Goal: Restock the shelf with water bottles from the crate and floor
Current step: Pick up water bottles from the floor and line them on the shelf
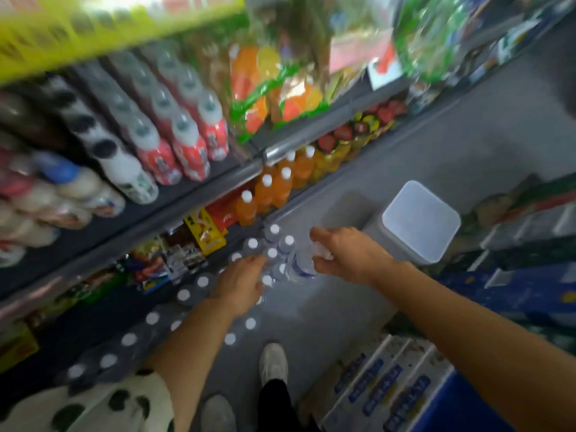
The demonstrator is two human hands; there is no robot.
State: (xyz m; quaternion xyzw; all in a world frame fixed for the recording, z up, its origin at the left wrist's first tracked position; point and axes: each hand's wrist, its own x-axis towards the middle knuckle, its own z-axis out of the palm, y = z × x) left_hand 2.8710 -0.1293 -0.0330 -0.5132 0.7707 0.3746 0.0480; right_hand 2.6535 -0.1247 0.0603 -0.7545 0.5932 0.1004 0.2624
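Observation:
Several clear water bottles (272, 253) with white caps stand in rows along the bottom shelf (103, 319) at the lower left. My right hand (346, 252) grips one water bottle (300, 266) by its top, just at the right edge of that group. My left hand (241, 283) reaches down over the bottles with its fingers laid on their caps. The picture is blurred by motion, so the left hand's fingers are hard to make out.
Orange drink bottles (271, 188) stand further along the same shelf. Upper shelves hold red-labelled bottles (190, 141) and bagged goods. A translucent lidded bin (420, 219) sits on the grey floor to the right. Blue-and-white cartons (383, 391) lie at the lower right beside my shoes (273, 363).

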